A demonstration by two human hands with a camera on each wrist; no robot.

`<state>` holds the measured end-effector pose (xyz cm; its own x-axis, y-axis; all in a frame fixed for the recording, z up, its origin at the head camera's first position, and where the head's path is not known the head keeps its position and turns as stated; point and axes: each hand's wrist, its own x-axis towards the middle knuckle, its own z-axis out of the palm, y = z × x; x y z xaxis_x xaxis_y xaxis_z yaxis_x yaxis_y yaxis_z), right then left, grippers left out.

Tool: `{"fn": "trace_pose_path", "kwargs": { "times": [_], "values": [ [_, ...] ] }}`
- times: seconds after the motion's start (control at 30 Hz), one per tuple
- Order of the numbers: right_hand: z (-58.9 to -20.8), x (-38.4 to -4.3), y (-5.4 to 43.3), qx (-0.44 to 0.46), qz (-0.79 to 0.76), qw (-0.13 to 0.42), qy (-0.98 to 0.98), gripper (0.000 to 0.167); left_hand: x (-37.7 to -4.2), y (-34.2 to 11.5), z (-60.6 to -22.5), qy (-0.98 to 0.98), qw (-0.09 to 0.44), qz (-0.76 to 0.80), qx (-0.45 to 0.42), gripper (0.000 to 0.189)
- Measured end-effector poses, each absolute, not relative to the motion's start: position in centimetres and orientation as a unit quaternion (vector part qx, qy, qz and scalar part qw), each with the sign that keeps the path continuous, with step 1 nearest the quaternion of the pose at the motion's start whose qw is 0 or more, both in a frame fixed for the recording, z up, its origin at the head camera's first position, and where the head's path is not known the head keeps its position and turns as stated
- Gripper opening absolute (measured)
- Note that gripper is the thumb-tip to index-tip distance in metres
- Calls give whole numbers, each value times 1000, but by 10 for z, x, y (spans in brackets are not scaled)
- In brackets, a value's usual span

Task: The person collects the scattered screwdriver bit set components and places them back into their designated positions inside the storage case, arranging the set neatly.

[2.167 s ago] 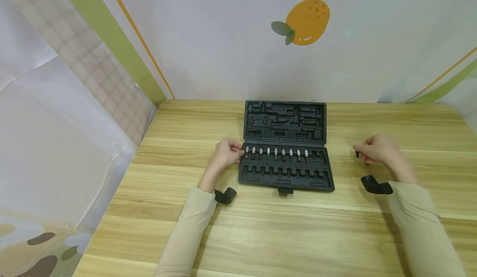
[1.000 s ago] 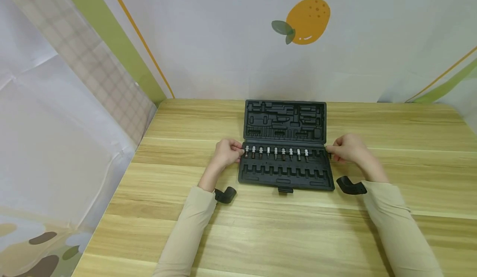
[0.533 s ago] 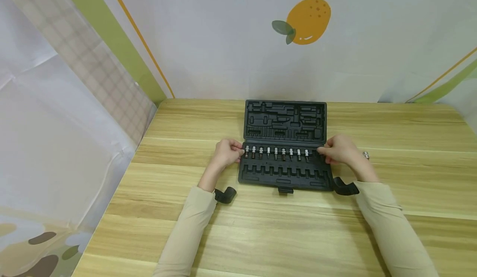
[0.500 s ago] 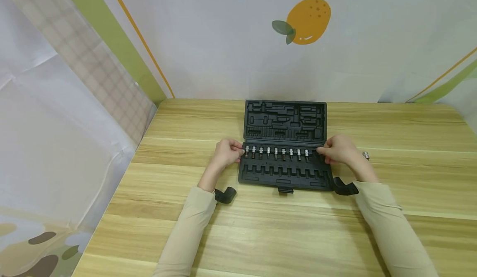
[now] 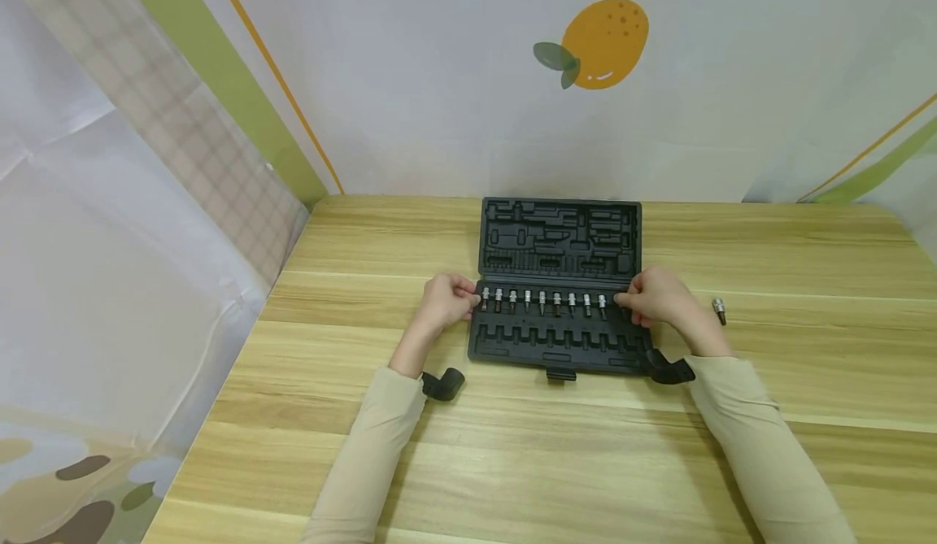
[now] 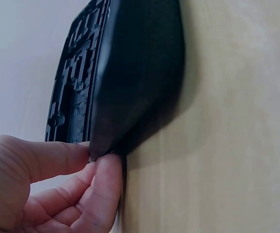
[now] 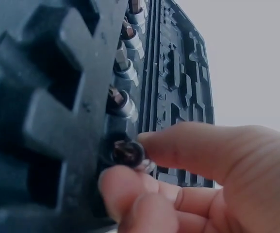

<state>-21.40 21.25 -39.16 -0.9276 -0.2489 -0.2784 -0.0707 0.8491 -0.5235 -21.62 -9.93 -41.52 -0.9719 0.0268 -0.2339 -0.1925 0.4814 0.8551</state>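
A black plastic tool case (image 5: 512, 323) lies opened flat on the wooden table, its moulded lid (image 5: 560, 239) at the back. Several silver bit sockets (image 5: 542, 300) stand in a row along the upper slots of the base. At the case's left edge, my left hand (image 5: 448, 298) pinches the rim between thumb and fingers, seen closely in the left wrist view. My right hand (image 5: 659, 296) is over the row's right end. In the right wrist view, thumb and fingertips pinch a bit socket (image 7: 128, 154) at a slot beside the others; how deep it sits is unclear.
One loose bit socket (image 5: 721, 311) lies on the table to the right of the case. The lower row of slots holds nothing visible. A black curved mount (image 5: 442, 384) sticks out from each wrist. A white printed curtain (image 5: 410, 80) hangs behind the table.
My right hand has come left from the table's right side to the case, carrying the bit socket. The loose bit socket is now uncovered. My left hand stays at the case's edge.
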Motion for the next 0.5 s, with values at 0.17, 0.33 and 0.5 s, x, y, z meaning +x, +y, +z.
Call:
{"fn": "trace_pose_path", "kwargs": {
  "times": [0.17,0.33,0.5],
  "values": [
    [-389,-215,210,-76,-249,194,946,34,-216,-99,-416,856,108,504,-47,13],
    [-387,-215,209,-76,-244,201,946,35,-216,-100,-416,854,107,507,-46,13],
    [-383,-217,208,-91,-241,207,944,32,-216,-100,-416,854,107,507,-46,13]
  ]
}}
